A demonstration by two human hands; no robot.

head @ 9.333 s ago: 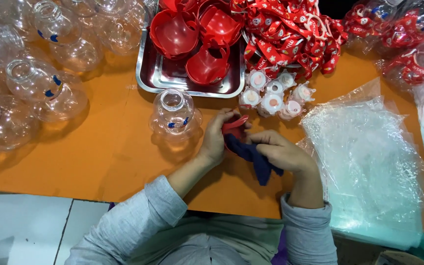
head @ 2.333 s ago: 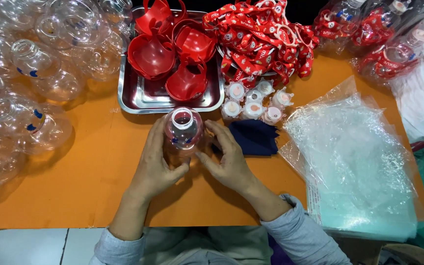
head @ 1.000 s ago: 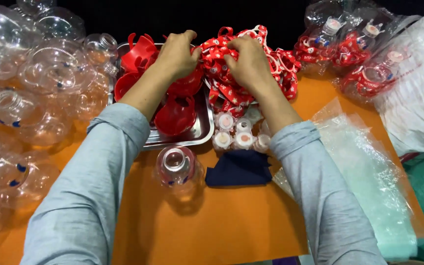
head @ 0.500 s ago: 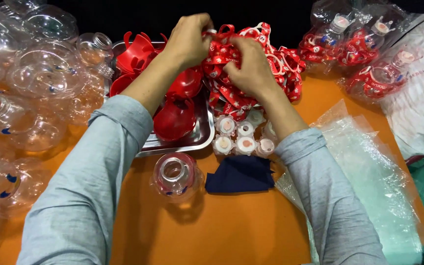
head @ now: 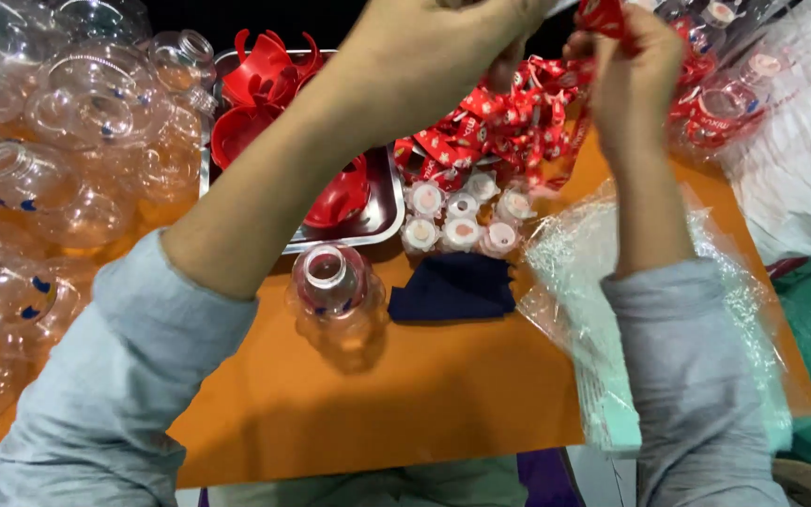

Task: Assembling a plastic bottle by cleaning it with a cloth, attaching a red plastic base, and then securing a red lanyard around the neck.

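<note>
On the far left, I see a heap of clear bottles (head: 58, 141) that covers the orange table (head: 405, 394) up to its left edge. Beside the heap stands a steel tray (head: 389, 218) with red funnels (head: 265, 89) inside it; my left forearm crosses over the tray and hides a part of it. Just in front of the tray one single bottle (head: 328, 286) stands upright and open, apart from both hands. To its right lies a dark blue cloth (head: 452, 286), flat on the table, and behind the cloth a group of small white caps (head: 460, 218) sits close together, just beside the tray.

My left hand (head: 443, 42) is raised high, near the top edge of the view. Its fingers are curled, but the fingertips go out of the view, so I cannot tell if they hold something. Under it and behind the caps lies a pile of red straps (head: 499, 131). My right hand (head: 626, 66) is raised too, a little right of the left one, and its fingers are pinched closed on one strap (head: 603, 14) lifted above the pile.

Further right, a clear plastic bag (head: 574, 282) lies on the table under my right forearm. At the far right more bottles with red straps (head: 725, 103) lie against a white sack (head: 800, 178).
</note>
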